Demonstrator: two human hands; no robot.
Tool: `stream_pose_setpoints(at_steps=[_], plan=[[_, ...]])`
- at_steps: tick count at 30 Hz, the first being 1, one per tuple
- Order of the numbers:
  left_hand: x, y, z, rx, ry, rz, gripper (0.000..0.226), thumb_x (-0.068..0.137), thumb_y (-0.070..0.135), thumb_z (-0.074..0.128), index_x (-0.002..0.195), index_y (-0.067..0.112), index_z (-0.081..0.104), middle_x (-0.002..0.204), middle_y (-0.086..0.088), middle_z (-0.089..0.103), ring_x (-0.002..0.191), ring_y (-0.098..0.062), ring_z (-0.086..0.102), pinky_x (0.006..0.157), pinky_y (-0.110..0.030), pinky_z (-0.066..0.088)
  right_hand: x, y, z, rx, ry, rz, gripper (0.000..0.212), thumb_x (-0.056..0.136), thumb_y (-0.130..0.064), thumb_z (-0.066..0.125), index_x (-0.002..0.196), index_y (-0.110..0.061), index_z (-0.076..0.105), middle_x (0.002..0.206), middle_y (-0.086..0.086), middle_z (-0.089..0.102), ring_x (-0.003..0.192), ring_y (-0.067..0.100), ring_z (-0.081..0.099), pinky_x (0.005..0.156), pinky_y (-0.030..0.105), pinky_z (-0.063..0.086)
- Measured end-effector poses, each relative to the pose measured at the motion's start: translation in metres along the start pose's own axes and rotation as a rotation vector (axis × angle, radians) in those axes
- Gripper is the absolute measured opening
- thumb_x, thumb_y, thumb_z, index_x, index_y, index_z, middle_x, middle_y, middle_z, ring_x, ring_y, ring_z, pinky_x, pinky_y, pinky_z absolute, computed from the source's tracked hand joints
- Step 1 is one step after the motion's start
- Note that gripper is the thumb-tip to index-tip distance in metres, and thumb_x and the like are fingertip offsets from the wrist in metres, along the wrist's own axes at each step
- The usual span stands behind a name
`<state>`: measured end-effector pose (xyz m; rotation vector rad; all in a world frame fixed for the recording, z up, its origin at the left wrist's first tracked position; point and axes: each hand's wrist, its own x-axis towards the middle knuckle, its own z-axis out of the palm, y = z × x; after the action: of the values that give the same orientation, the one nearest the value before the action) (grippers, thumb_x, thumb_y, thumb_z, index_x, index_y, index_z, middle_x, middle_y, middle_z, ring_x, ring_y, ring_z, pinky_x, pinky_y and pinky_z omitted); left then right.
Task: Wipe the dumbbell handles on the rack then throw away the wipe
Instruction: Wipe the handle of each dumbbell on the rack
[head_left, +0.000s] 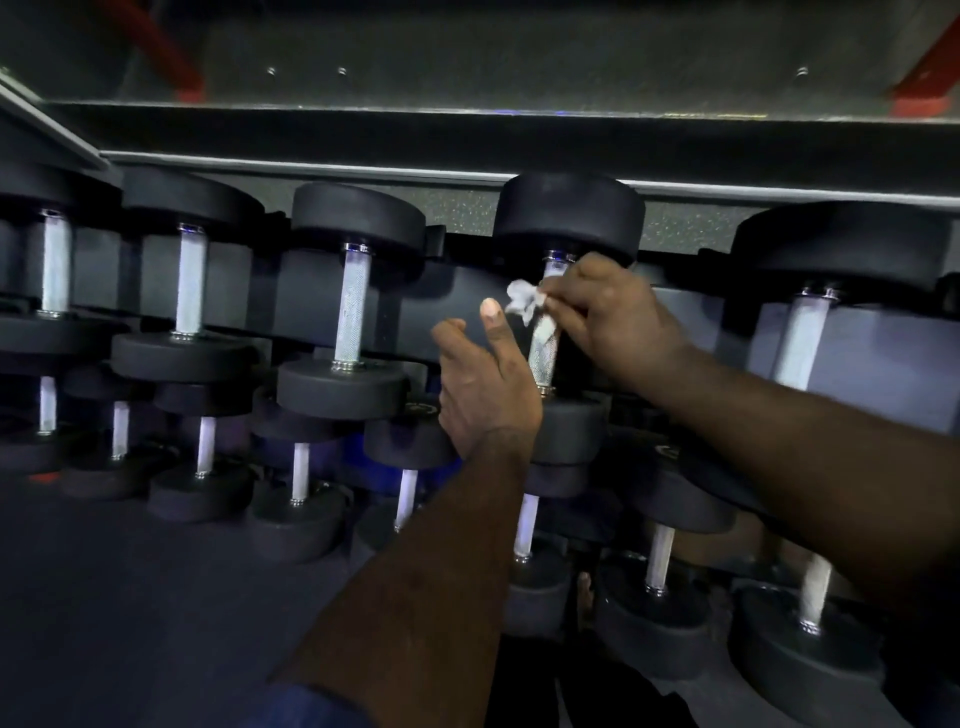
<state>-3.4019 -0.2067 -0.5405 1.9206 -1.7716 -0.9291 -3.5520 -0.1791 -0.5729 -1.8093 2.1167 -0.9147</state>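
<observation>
A crumpled white wipe (524, 304) is pinched in my right hand (613, 322), which presses it against the upper part of a knurled silver dumbbell handle (543, 358) on the rack's top row. This dumbbell has a black round head (569, 213) above the handle. My left hand (485, 379) hovers just left of the same handle with its fingers relaxed and thumb raised, holding nothing. Other black dumbbells with silver handles (349, 306) stand along the top row to the left and right.
A lower row of smaller dumbbells (298, 473) sits in front of the top row. A metal rail (363, 166) runs behind the rack under a mirror. Dark rubber floor (130, 597) lies at lower left. A red frame leg (919, 98) shows at upper right.
</observation>
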Motion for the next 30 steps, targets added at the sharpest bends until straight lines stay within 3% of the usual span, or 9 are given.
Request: stream_pose_setpoints(at_steps=[2, 6, 11, 15, 19, 22, 25, 28, 30], plan=[[0.0, 0.001, 0.0, 0.008, 0.0, 0.006, 0.061, 0.1, 0.073, 0.019, 0.128, 0.023, 0.039, 0.131, -0.008, 0.064, 0.108, -0.037, 0.063, 0.079, -0.041, 0.038, -0.016, -0.007, 0.013, 0.122, 0.076, 0.085, 0.019, 0.092, -0.02, 0.071, 0.108, -0.014, 0.079, 0.094, 0.004, 0.065, 0.085, 0.013, 0.063, 0.085, 0.014, 0.045], [0.0, 0.001, -0.001, 0.015, -0.008, 0.007, 0.064, 0.097, 0.075, 0.017, 0.13, 0.024, 0.036, 0.131, -0.009, 0.065, 0.11, -0.037, 0.064, 0.079, -0.043, 0.04, -0.047, -0.01, 0.012, 0.374, -0.132, 0.233, 0.018, 0.084, -0.009, 0.08, 0.099, -0.019, 0.083, 0.09, -0.004, 0.074, 0.085, 0.003, 0.069, 0.081, 0.014, 0.051], [0.002, 0.001, 0.0, 0.016, 0.025, -0.002, 0.062, 0.099, 0.074, 0.02, 0.134, 0.024, 0.032, 0.136, -0.011, 0.064, 0.113, -0.039, 0.064, 0.081, -0.044, 0.04, -0.028, -0.023, 0.028, 0.427, 0.259, 0.518, 0.018, 0.084, -0.011, 0.079, 0.101, -0.018, 0.079, 0.086, -0.014, 0.063, 0.079, -0.01, 0.061, 0.076, 0.006, 0.044], [0.004, -0.002, 0.005, 0.014, 0.029, -0.017, 0.063, 0.098, 0.074, 0.02, 0.135, 0.025, 0.032, 0.134, -0.011, 0.066, 0.111, -0.04, 0.064, 0.079, -0.044, 0.039, -0.036, -0.024, 0.049, 0.699, 0.32, 0.826, 0.018, 0.082, -0.033, 0.07, 0.098, -0.027, 0.071, 0.095, -0.004, 0.072, 0.087, 0.014, 0.07, 0.087, 0.045, 0.058], [0.004, 0.0, 0.003, 0.041, -0.008, 0.016, 0.062, 0.1, 0.074, 0.021, 0.136, 0.025, 0.031, 0.134, -0.01, 0.065, 0.113, -0.039, 0.064, 0.082, -0.045, 0.041, -0.06, -0.008, 0.045, 0.683, -0.013, 0.87, 0.038, 0.071, -0.053, 0.07, 0.1, -0.029, 0.073, 0.092, -0.002, 0.078, 0.09, 0.025, 0.074, 0.085, 0.057, 0.057], [0.002, -0.001, 0.0, 0.049, -0.042, 0.033, 0.065, 0.099, 0.075, 0.019, 0.137, 0.025, 0.03, 0.137, -0.009, 0.064, 0.116, -0.038, 0.064, 0.09, -0.05, 0.048, -0.047, -0.012, 0.027, 0.665, -0.2, 0.879, 0.022, 0.077, -0.027, 0.076, 0.095, -0.016, 0.072, 0.091, 0.004, 0.078, 0.09, 0.031, 0.074, 0.085, 0.053, 0.06], [0.002, 0.001, 0.0, 0.059, -0.05, 0.048, 0.065, 0.099, 0.075, 0.018, 0.137, 0.024, 0.031, 0.139, -0.009, 0.062, 0.118, -0.038, 0.062, 0.092, -0.051, 0.048, -0.017, -0.013, 0.02, 0.851, -0.099, 0.997, 0.026, 0.085, 0.014, 0.059, 0.086, -0.011, 0.068, 0.084, 0.013, 0.072, 0.068, 0.026, 0.067, 0.059, 0.035, 0.053], [0.001, 0.001, -0.001, 0.055, -0.061, 0.055, 0.064, 0.1, 0.073, 0.019, 0.138, 0.023, 0.033, 0.139, -0.009, 0.061, 0.119, -0.038, 0.061, 0.094, -0.05, 0.045, 0.012, -0.012, 0.016, 1.259, 0.141, 1.118, 0.027, 0.091, 0.014, 0.052, 0.099, -0.005, 0.07, 0.095, 0.014, 0.073, 0.081, 0.026, 0.066, 0.072, 0.037, 0.054], [0.001, 0.001, -0.001, 0.064, -0.076, 0.05, 0.065, 0.1, 0.073, 0.019, 0.14, 0.023, 0.033, 0.139, -0.009, 0.061, 0.12, -0.038, 0.06, 0.094, -0.049, 0.043, 0.005, -0.019, 0.019, 1.335, 0.011, 1.084, 0.023, 0.096, 0.005, 0.055, 0.101, -0.009, 0.072, 0.098, 0.011, 0.076, 0.082, 0.022, 0.071, 0.076, 0.036, 0.06]])
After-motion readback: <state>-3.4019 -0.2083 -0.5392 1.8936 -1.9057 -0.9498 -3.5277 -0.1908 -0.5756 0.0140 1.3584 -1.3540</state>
